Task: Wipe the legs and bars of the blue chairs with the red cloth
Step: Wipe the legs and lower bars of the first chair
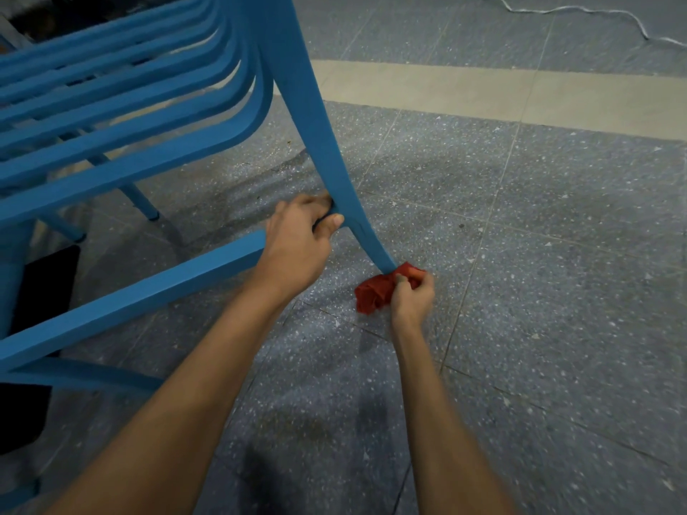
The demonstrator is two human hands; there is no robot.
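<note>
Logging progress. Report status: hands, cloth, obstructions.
Left hand grips bar at leg. Right hand holds cloth against leg's foot. Nothing in the way.

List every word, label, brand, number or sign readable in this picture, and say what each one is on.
No readable text anywhere in this view.
The blue chairs: plain painted bars and legs, no label or brand showing.
The red cloth: plain, no tag or print visible.
The floor: speckled tiles and a pale stripe, with no markings or numbers.
</note>
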